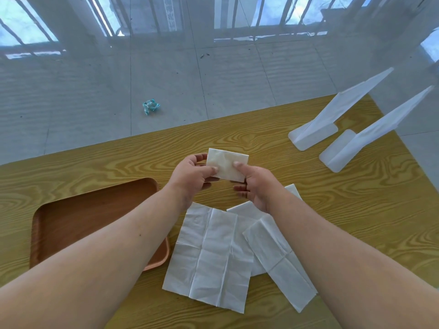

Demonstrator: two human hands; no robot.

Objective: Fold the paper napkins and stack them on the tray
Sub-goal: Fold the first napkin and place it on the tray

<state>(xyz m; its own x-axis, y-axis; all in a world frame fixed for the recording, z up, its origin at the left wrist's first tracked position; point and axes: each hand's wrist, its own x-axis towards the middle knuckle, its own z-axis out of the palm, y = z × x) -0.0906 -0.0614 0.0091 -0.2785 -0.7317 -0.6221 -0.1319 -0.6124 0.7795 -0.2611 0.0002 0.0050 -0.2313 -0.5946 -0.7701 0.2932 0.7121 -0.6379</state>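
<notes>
Both hands, left hand (190,176) and right hand (257,186), held the folded napkin (226,166) at frame centre above the tabletop (332,210), fingers (212,169) pinched shut on its edges, likely squaring the fold; the empty tray (95,210) waited lower left; unfolded napkins (213,252) lay below.

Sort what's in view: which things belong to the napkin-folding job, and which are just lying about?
Part of the job:
folded napkin, held by left hand and right hand
unfolded napkins on the table
wooden tray, nothing visible in it

Lying about:
two white plastic stands
crumpled wrapper on the floor

Single head-worn view, steeply downward and forward, close over the table (308,210).
</notes>
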